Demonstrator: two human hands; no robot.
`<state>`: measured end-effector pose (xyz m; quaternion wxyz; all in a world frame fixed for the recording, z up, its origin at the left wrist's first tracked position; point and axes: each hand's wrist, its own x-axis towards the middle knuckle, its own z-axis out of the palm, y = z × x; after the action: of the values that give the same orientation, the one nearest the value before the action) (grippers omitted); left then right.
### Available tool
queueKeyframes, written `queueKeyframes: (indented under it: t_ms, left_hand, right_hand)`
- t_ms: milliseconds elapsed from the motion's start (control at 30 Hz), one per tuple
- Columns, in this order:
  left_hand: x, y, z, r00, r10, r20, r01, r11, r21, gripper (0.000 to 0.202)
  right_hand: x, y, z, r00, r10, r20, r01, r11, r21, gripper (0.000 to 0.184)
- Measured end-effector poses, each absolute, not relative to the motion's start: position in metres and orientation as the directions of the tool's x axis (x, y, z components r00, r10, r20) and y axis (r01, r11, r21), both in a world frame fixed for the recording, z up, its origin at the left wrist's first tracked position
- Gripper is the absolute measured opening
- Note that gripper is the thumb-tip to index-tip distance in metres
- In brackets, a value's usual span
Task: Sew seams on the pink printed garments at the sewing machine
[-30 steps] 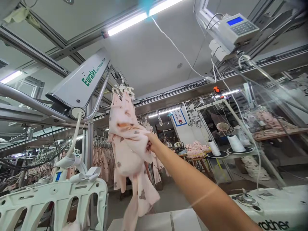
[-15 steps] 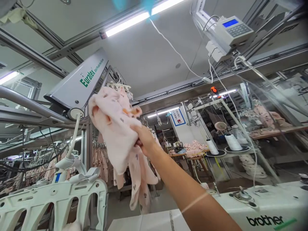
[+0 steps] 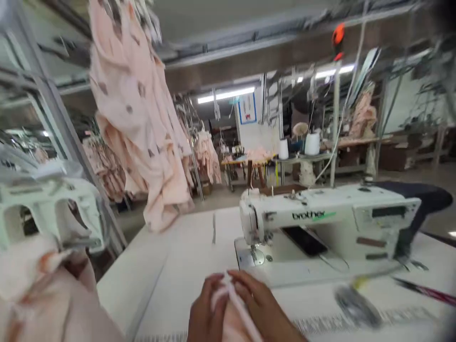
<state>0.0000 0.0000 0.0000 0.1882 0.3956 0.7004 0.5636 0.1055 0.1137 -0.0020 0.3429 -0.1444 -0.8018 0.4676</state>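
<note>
Both my hands meet low in the middle of the view, over the white table [image 3: 171, 280]. My left hand [image 3: 204, 313] and my right hand [image 3: 260, 306] are closed on a small piece of pale pink fabric [image 3: 231, 308] with a white edge strip. They sit just in front of the white Brother sewing machine [image 3: 320, 223] and its needle area. A pink printed garment [image 3: 138, 118] hangs from above at the upper left, apart from my hands. The picture is smeared by motion.
A white hanger carrier [image 3: 46, 209] with pink cloth under it stands at the left. Thread cones [image 3: 311, 142] and more pink garments on racks fill the background. Dark tools lie blurred on the table at the right [image 3: 356, 308].
My view has dropped from the ceiling rail to the table. My right hand has let go of the hanging garment, which now hangs free, and both hands now hold a small pink piece.
</note>
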Motion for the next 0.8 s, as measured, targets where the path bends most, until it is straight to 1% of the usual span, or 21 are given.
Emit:
queueKeyframes:
  t_ms: [67,100,200,233,300,333,400,467,533,567,633,700,733,767,800]
  left_hand:
    - [0.009,0.006,-0.003,-0.628,0.745,0.224,0.357,0.020,0.934,0.031]
    - [0.013,0.008,-0.005,-0.640,0.729,0.242,0.367,0.013,0.930,0.032]
    - [0.025,0.012,-0.006,-0.676,0.693,0.250,0.384,0.041,0.923,0.031]
    - [0.027,0.013,-0.005,-0.680,0.689,0.249,0.388,0.051,0.920,0.031]
    - [0.027,0.014,-0.005,-0.672,0.701,0.239,0.378,0.047,0.925,0.033]
    - [0.025,0.014,-0.005,-0.661,0.717,0.220,0.351,0.037,0.936,0.036]
    - [0.019,0.014,-0.004,-0.599,0.786,0.151,0.264,0.017,0.964,0.043]
    - [0.012,0.015,-0.003,-0.469,0.879,0.085,0.193,0.009,0.981,0.045]
    - [0.007,0.015,-0.002,-0.349,0.935,0.068,0.197,0.002,0.980,0.038]
    - [0.007,0.015,-0.001,-0.327,0.942,0.081,0.224,-0.006,0.974,0.034]
    - [0.007,0.016,0.001,-0.356,0.924,0.142,0.302,-0.030,0.953,0.025]
    - [0.008,0.020,0.006,-0.390,0.904,0.174,0.356,-0.026,0.934,0.019]
    - [0.008,0.022,0.009,-0.392,0.905,0.162,0.359,-0.011,0.933,0.018]
    - [0.007,0.026,0.012,-0.383,0.914,0.131,0.346,0.011,0.938,0.018]
    - [0.004,0.030,0.015,-0.371,0.924,0.096,0.326,0.033,0.945,0.018]
  right_hand:
    - [0.117,0.114,0.003,-0.757,0.559,0.340,-0.090,0.425,-0.901,0.033]
    - [0.122,0.113,0.005,-0.759,0.566,0.321,-0.069,0.420,-0.905,0.031]
    - [0.133,0.109,0.008,-0.736,0.599,0.315,0.057,0.519,-0.853,0.025]
    - [0.137,0.108,0.006,-0.736,0.596,0.321,0.089,0.555,-0.827,0.020]
    - [0.141,0.108,0.001,-0.751,0.561,0.347,0.080,0.600,-0.796,0.008]
    - [0.141,0.110,-0.001,-0.761,0.536,0.364,0.051,0.610,-0.791,0.011]
    - [0.141,0.116,-0.004,-0.773,0.483,0.411,-0.012,0.637,-0.771,0.016]
    - [0.141,0.122,-0.005,-0.770,0.431,0.471,-0.069,0.677,-0.733,0.017]
    - [0.141,0.126,-0.007,-0.758,0.413,0.505,-0.092,0.699,-0.710,0.019]
    - [0.142,0.128,-0.007,-0.753,0.419,0.507,-0.089,0.699,-0.710,0.020]
    - [0.143,0.130,-0.007,-0.759,0.447,0.473,-0.052,0.683,-0.729,0.020]
    - [0.144,0.133,-0.003,-0.776,0.490,0.397,0.008,0.637,-0.771,0.017]
    - [0.145,0.135,0.000,-0.789,0.511,0.341,0.029,0.585,-0.811,0.016]
    - [0.144,0.138,0.004,-0.810,0.520,0.272,0.031,0.500,-0.865,0.016]
    - [0.143,0.142,0.007,-0.835,0.515,0.193,0.020,0.379,-0.925,0.016]
